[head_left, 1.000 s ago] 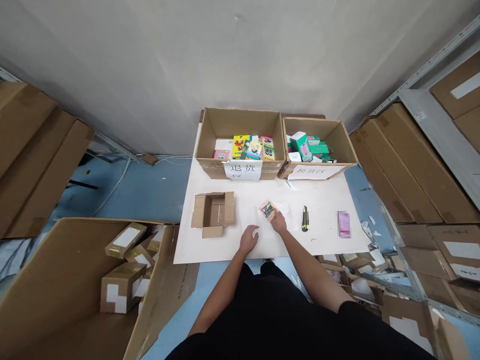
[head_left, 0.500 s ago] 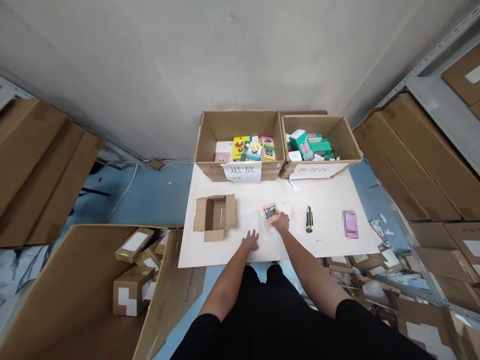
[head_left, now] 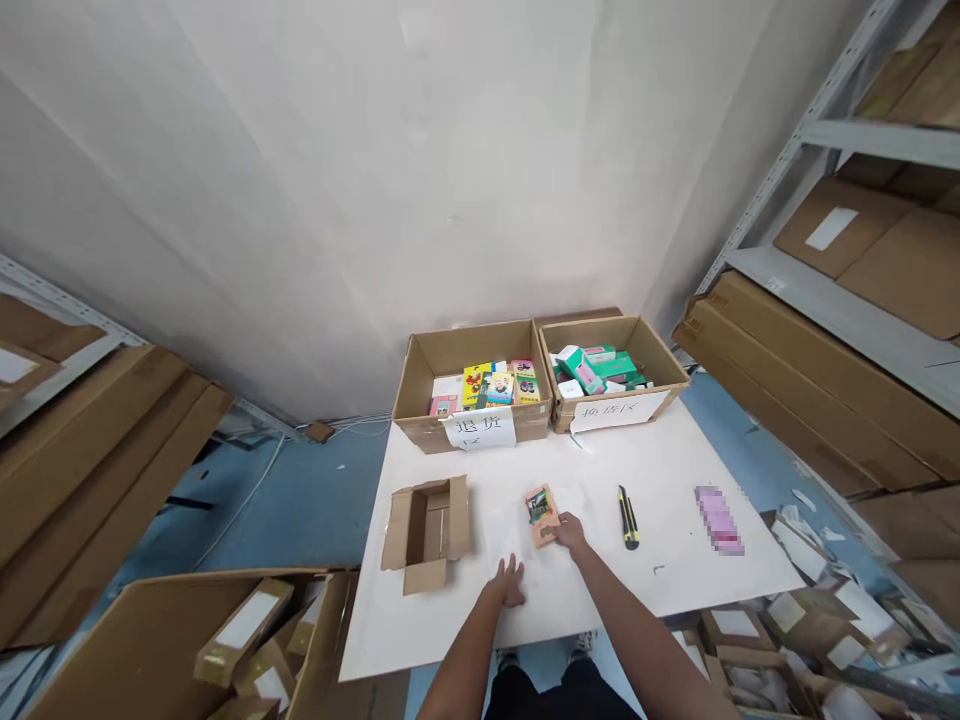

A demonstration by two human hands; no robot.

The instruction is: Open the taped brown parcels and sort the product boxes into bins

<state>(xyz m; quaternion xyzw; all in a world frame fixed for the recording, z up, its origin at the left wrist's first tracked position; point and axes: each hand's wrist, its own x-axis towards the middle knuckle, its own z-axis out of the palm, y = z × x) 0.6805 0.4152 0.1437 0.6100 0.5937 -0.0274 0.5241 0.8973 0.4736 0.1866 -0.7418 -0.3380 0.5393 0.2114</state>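
My right hand [head_left: 571, 534] grips the lower right edge of a flat orange item [head_left: 541, 514] with a colored picture on its face; whether it is a booklet or a thin box I cannot tell. Beneath it on the white table [head_left: 420, 635] lies a thin translucent wrapper [head_left: 501, 532], hard to see against the tabletop. Fingers spread, my left hand [head_left: 511, 580] rests on the table at the wrapper's near edge, holding nothing. Left of that hand stands an open small carton [head_left: 433, 525] with its flaps folded out. A black and yellow utility knife [head_left: 628, 518] lies to the right.
Two labeled cardboard boxes stand at the table's back: the left box [head_left: 420, 432] holds colorful packs, the right box [head_left: 561, 408] green and white ones. A blurred pink item [head_left: 718, 520] lies at right. A large carton [head_left: 112, 640] of parcels stands lower left; shelves flank both sides.
The view has tilted upward, so the table sits lower in the picture. My right hand still has the orange item, now turned slightly, and my left hand stays spread on the table.
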